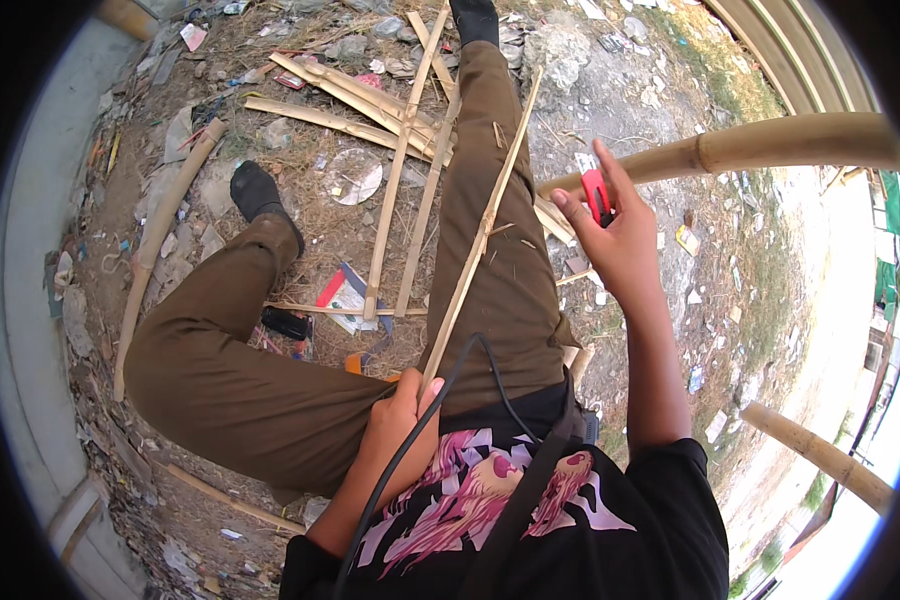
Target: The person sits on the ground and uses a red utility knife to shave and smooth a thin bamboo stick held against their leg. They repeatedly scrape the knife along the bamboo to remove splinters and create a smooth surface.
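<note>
My left hand (403, 410) is closed round the near end of a long split bamboo strip (480, 240) at my lap. The strip slants up along my outstretched right leg, and thin shavings lie on the trouser there. My right hand (615, 225) is raised to the right of the strip, apart from it. Its thumb and index finger stretch out, while the other fingers curl round a red and black tool (596, 192) that looks like a utility knife. Any blade is hidden from me. A black cable (425, 420) loops past my left hand.
Several bamboo strips (395, 190) lie crossed on the littered ground left of my right leg. A thick bamboo pole (770, 145) juts in at the right; a shorter one (820, 455) is below it. Another pole (160, 240) lies near the left wall (30, 300). A dark case (286, 322) lies between my legs.
</note>
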### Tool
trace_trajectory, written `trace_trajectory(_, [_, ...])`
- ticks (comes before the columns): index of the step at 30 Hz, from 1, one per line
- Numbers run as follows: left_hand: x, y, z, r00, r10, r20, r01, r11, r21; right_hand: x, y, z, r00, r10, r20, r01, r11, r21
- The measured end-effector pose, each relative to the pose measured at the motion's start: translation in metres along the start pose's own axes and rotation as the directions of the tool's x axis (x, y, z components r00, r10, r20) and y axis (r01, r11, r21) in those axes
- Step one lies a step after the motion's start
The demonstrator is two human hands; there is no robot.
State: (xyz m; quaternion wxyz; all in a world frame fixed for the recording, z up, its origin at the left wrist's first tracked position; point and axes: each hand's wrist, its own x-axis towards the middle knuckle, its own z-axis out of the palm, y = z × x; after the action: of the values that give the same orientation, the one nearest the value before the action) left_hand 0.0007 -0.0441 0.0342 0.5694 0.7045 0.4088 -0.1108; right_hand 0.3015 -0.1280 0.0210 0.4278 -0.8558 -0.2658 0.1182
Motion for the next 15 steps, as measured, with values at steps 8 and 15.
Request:
trace_trajectory(8, [-0.001, -0.001, -0.002, 0.999, 0.033, -0.013, -0.033, 0.999, 0.003, -0.036, -0.001, 0.058, 0.967, -0.189, 0.173, 0.181, 0.982, 0.057])
trace_trajectory(15, [0.003, -0.003, -0.001, 1.0, 0.022, 0.005, -0.022, 0.999, 0.044, -0.034, 0.006, 0.073, 0.947, -0.322, 0.004, 0.32, 0.938, -0.138])
